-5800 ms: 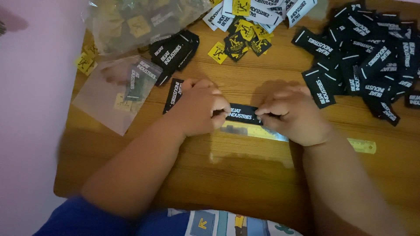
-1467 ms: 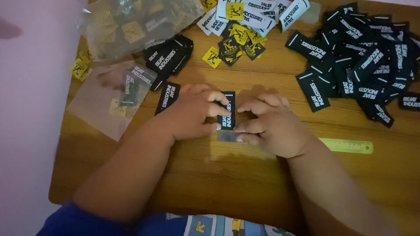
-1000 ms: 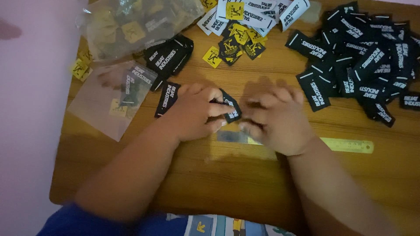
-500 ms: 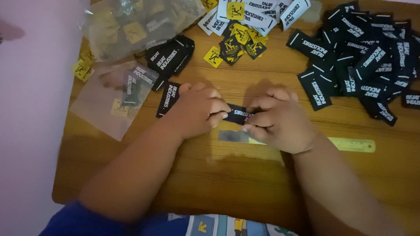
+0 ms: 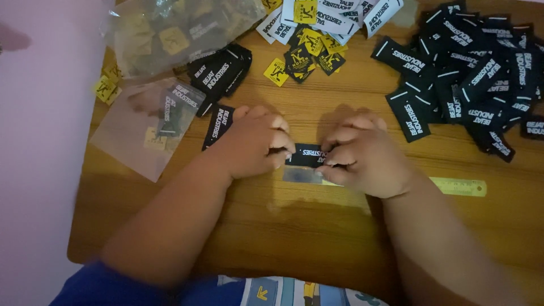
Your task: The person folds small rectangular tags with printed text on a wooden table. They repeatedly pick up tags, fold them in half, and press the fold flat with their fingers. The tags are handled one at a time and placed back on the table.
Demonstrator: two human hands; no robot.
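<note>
Both my hands pinch one black woven label [image 5: 306,156] with white lettering, held flat just above a wooden table [image 5: 317,238]. My left hand [image 5: 255,141] grips its left end and my right hand [image 5: 362,156] grips its right end. Under the label lies a yellow-green ruler [image 5: 459,187], mostly hidden by my right hand and sticking out to the right. Another black label [image 5: 218,124] lies flat beside my left hand.
A big heap of black labels [image 5: 470,79] fills the far right. Small yellow and white labels [image 5: 309,34] lie at the top middle. A stack of black labels [image 5: 218,71] and two clear plastic bags [image 5: 141,133] sit at the left, near the table's left edge.
The label was turned upright between my hands, then brought back level. It now lies horizontal over the ruler, held at both ends.
</note>
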